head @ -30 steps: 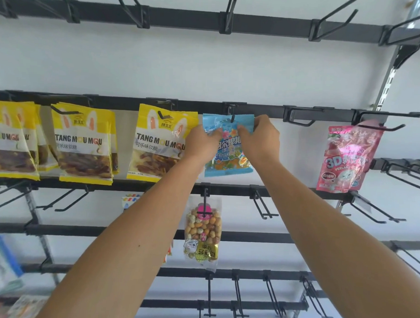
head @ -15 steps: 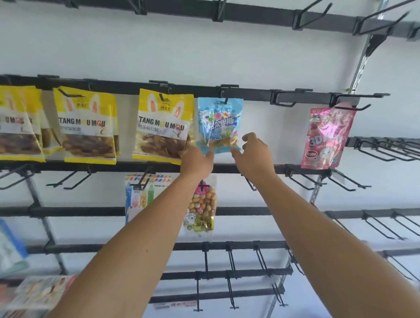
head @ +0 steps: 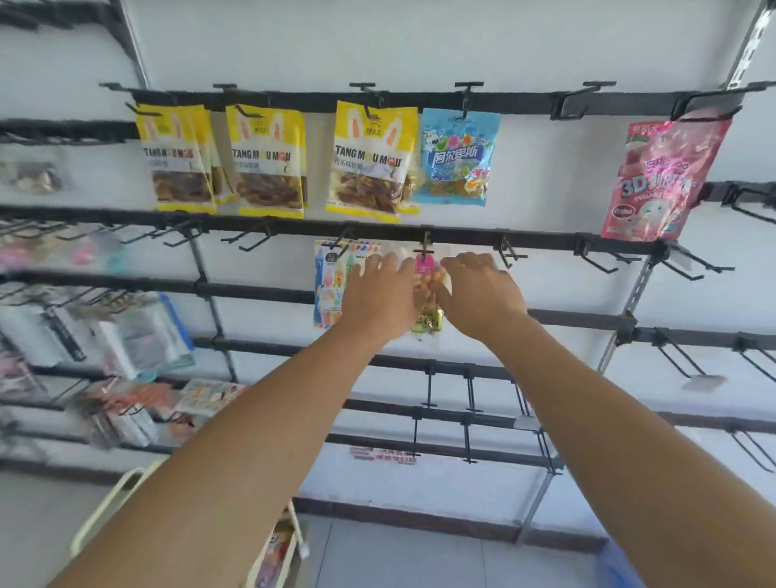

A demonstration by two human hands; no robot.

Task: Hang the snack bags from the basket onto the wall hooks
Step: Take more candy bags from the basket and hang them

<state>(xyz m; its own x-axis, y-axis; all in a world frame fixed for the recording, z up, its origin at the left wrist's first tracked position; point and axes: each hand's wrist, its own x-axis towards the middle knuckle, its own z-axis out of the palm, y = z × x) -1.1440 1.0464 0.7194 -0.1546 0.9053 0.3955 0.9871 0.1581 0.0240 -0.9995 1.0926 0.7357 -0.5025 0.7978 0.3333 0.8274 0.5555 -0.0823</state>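
Now, legend to the scene, item by item:
Left hand (head: 379,293): raised before the second rail, its back to the camera; the fingers (head: 389,263) are blurred, and whether they grip anything cannot be told.
Right hand (head: 481,292): level with the left, just beside it; fingers likewise blurred, hold not discernible.
Clear nut bag (head: 426,290): hangs from a hook (head: 424,246) on the second rail, between the two hands and largely hidden by them.
Blue candy bag (head: 457,157): hangs on a hook of the upper rail (head: 516,102), above the hands and apart from them.
Yellow bags (head: 373,161): three groups on the same rail, left of the blue bag; the nearest just touches its edge.
Pink bag (head: 663,180): far right on the upper rail, tilted, well apart from the others.
Striped packet (head: 329,283): on the second rail, just left of the left hand, partly covered by it.
Basket (head: 280,554): cream frame at the bottom, beneath the left forearm, with packets inside.
Left shelving: blurred packets on lower hooks (head: 125,342), contents unreadable.
Empty hooks (head: 678,361): project from the rails at right.
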